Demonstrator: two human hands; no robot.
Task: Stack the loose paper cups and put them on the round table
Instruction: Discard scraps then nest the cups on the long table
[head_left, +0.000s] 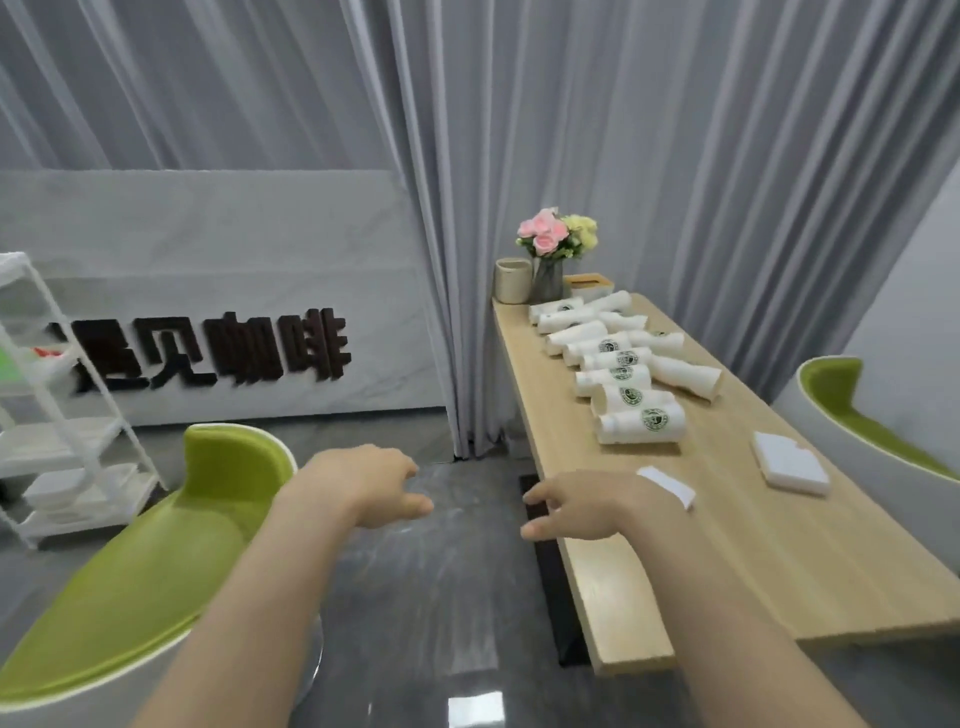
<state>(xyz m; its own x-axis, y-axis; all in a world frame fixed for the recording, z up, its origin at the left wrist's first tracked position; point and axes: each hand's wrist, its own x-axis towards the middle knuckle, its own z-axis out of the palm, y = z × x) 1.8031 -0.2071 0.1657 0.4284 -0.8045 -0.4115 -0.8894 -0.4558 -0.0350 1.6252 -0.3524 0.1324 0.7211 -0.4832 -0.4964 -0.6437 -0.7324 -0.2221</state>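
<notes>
White paper cups (626, 371) lie on their sides in a loose row along the far half of the long wooden table (769, 561), just short of a vase of flowers (555, 260). Neither the left hand (371, 486) nor the right hand (587, 506) holds anything, fingers loosely spread above the floor beside the table's near edge (no round table in view). Gathering looks not yet begun; next comes a reach forward to nest one cup into another.

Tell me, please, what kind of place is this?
Probably a small coffee shop or a mock-up of one. The wall sign carries the Chinese word for coffee, many white paper cups with a green logo lie on the long wooden table, and green shell chairs stand beside it.
</notes>
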